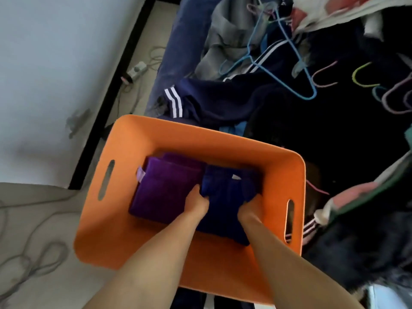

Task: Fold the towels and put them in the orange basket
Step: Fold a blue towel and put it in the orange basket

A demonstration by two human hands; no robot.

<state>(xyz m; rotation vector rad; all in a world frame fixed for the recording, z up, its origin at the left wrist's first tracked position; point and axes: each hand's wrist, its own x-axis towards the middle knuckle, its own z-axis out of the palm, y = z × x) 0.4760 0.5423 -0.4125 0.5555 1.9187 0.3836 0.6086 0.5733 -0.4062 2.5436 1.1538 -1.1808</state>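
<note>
Head cam, looking down into the orange basket, both arms reaching in from the bottom of frame. Far left of the hands there's pale floor w/ a loose grey cable, and further up a white power strip by the wall.

Basket's left wall has a slot handle, well left of the left hand. Just left of the left hand lies the folded purple towel, flat on the basket floor, pale tag on its left edge. Left hand sits at the seam btwn the two towels, thumb up along the purple one's right edge, fingers tucked around the left side of the dark blue towel – gripping it.

Blue towel's folded, lying right beside the purple, touching it, btwn the two hands. Small white tag showing on its far part, beyond the fingertips. Right hand is on the towel's right side, fingers buried under/behind the cloth, so it's holding that edge; exact finger shape can't tell.

Right of the right hand: basket's right wall w/ its slot handle, close by. Beyond the basket, up past both hands, a navy garment w/ white stripes, grey clothing, a blue hanger plus pink and green ones further right. Lower right, dark fuzzy fabric against the basket's outside.
</note>
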